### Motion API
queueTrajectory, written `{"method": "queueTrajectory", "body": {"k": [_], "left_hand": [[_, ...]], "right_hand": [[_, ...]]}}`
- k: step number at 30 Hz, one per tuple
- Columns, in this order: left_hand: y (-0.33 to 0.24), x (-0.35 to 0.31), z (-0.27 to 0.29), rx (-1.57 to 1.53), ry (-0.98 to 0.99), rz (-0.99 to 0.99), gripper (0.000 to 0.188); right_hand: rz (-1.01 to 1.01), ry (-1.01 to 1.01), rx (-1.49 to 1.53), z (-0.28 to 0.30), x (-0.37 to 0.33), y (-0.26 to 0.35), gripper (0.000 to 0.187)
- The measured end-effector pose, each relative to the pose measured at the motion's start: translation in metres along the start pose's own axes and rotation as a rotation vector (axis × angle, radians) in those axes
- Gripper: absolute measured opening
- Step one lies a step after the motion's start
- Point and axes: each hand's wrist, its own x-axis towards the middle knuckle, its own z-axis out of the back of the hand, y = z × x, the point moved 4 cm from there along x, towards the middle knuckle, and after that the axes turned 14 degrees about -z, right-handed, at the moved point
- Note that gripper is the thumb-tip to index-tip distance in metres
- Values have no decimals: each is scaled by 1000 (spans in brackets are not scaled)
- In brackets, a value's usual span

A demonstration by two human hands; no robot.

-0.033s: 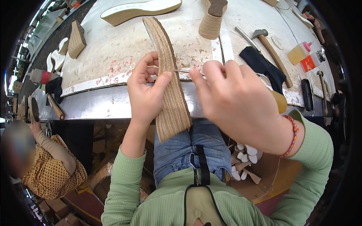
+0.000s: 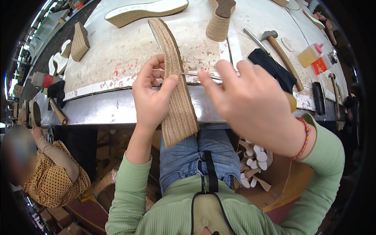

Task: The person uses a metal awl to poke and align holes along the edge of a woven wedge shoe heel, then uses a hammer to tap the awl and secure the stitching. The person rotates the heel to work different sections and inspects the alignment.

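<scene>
- One held wedge, woven-sided, is at the front edge of the surface, its lower end above the person's lap.
- Two hands, apart: the left hand is clamped around the held wedge; the right hand grips one slim metal tool, its tip at the held wedge beside the left thumb.
- Three more woven wedges on the surface: a white-topped one and a brown-bottomed one beyond the held wedge, and one well to its left.
- Two hammers, one near and one far, right of the held wedge.
- One black cloth, also to its right.
- Two containers right of the held wedge: a yellow bottle with a pink cap and a red-and-white can. One bottle with a red band is far left of it.
- Writing on the containers is too small to read.
</scene>
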Motion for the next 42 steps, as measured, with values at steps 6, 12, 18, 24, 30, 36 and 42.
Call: {"method": "queueTrajectory", "body": {"k": [6, 12, 18, 24, 30, 36, 42], "left_hand": [[2, -3, 1, 76, 24, -25, 48], [4, 3, 1, 69, 27, -31, 50], [4, 3, 2, 75, 19, -8, 51], [6, 2, 1, 54, 28, -1, 51], [5, 2, 4, 153, 44, 1, 52], [1, 9, 5, 276, 93, 39, 49], [7, 6, -3, -52, 89, 22, 49]], "right_hand": [[-229, 42, 485, -13, -22, -16, 46], [-266, 94, 572, -28, -23, -10, 43], [-268, 114, 525, -27, -20, -6, 41], [-369, 187, 885, -46, -27, -4, 33], [-526, 157, 1159, -53, -45, 4, 37], [-584, 141, 1262, -67, -49, 18, 38], [-560, 114, 1185, -68, -44, 17, 38]]}}
